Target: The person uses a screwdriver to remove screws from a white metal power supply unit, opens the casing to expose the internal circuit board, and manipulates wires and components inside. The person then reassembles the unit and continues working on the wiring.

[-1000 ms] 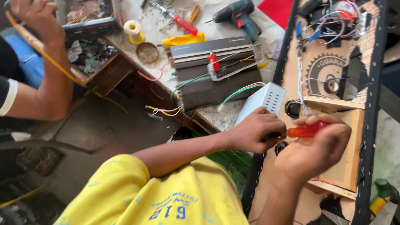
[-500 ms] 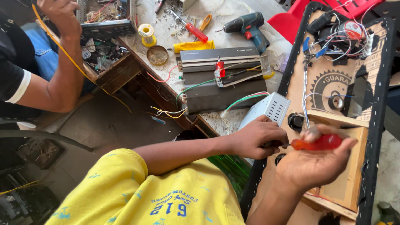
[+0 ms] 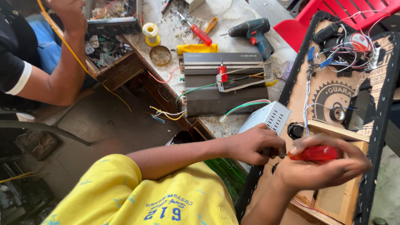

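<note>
- The right hand [image 3: 321, 168] has its grip clamped around the red handle of a screwdriver [image 3: 313, 153], fingers curled over it and the palm turned up
- The screwdriver's long axis runs nearly level; its handle lies inside the right grip and its thin shaft points away from that grip toward the left hand [image 3: 255, 145]
- The left hand is closed into a fist with its grip together around the shaft end; whatever small part sits at the tip is hidden under the fingers, so I cannot tell what it pinches besides the shaft
- The two hands are just beside each other, joined by the tool; the left one is nearer the tip, the right one nearer the butt of the handle
- Beyond both grips stands a board with wiring [image 3: 333, 100], tilted against the table [image 3: 233, 25], and a small white vented box [image 3: 271, 117] sits just above the left grip
- Farther from the grips on the table lie a dark amplifier case [image 3: 225, 87] and a cordless drill [image 3: 252, 32]
</note>
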